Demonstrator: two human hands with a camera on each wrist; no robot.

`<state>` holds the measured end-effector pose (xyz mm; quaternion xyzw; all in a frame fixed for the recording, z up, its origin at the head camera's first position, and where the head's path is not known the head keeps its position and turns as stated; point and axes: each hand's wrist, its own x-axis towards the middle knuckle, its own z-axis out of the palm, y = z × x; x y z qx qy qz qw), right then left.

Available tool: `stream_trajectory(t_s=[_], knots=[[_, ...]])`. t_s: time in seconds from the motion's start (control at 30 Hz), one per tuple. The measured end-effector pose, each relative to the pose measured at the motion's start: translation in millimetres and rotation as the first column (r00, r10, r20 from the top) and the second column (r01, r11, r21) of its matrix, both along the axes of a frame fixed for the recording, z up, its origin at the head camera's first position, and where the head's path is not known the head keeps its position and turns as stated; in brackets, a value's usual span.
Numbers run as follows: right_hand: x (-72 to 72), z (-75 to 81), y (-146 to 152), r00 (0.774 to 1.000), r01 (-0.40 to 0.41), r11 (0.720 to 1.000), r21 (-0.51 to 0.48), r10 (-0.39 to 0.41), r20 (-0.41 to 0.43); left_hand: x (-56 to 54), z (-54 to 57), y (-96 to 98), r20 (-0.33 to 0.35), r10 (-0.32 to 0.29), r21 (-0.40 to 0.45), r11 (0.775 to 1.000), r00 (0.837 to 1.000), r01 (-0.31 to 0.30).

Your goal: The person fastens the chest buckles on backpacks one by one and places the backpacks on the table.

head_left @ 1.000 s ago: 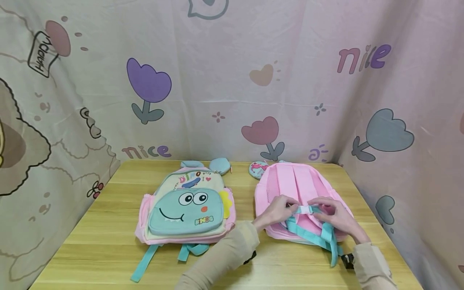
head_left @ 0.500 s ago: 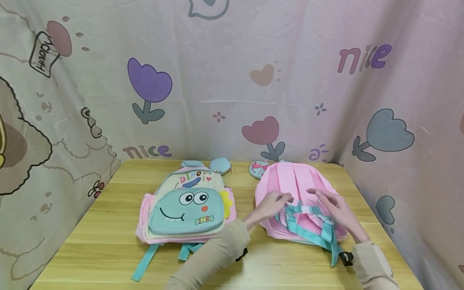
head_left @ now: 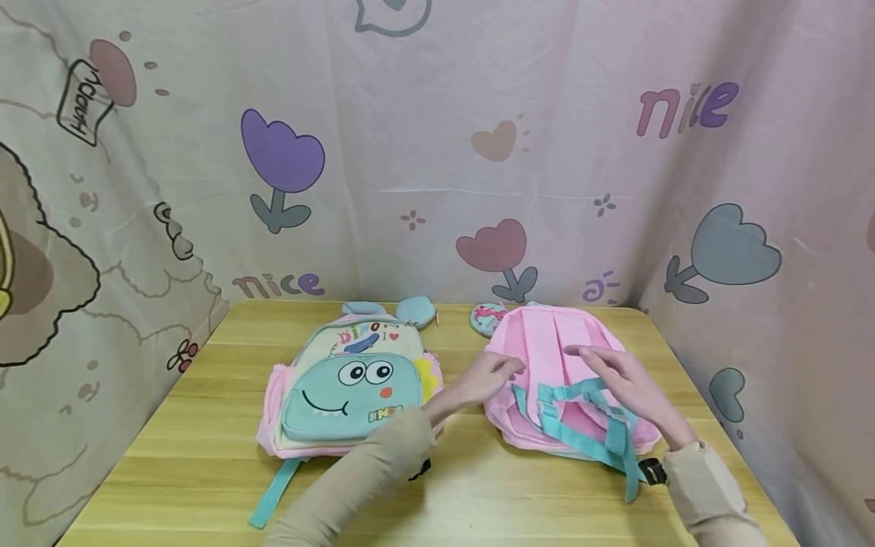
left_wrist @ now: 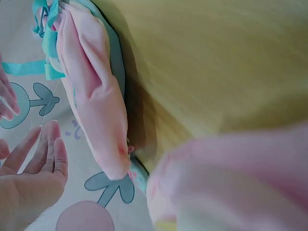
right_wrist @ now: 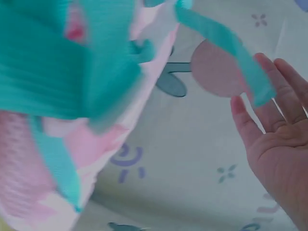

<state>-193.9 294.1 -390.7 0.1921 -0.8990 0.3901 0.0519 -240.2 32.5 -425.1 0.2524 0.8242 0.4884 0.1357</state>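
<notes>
Both hands have let go of the teal chest strap they were pinching a second ago and are now lifting off it. The left hand is drawing back toward the pink backpack's left edge, its fingers straight and relaxed, holding nothing. The right hand is hovering over the backpack's upper middle, fingers spread loose and also holding nothing.

The pink backpack is lying back-panel up on the right half of the tabletop, its 2 teal shoulder straps crossing its lower part and 1 trailing off toward the near edge. The chest strap is running across between them; whether its buckle is joined is too small to tell.

A sound way to handle this, I'd judge, is to keep the hands low and the straps flat on the panel (a loose strap snags easily), so nothing twists as the hands clear.

The dinosaur backpack is lying face up to the left, well apart from the hands except the left sleeve crossing its corner. Both bags look shut; their contents are hidden. A small round pouch is sitting at its top, another by the pink one.
</notes>
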Motion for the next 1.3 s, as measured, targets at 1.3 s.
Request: stream_trajectory(t_s=[1.3], knots=[[-30.2, -51.5, -165.8, 0.848, -0.203, 0.934, -0.295, 0.319, 0.424, 21.8, -4.4, -292.2, -0.342, 0.312, -0.189, 0.901, 0.887, -0.390]])
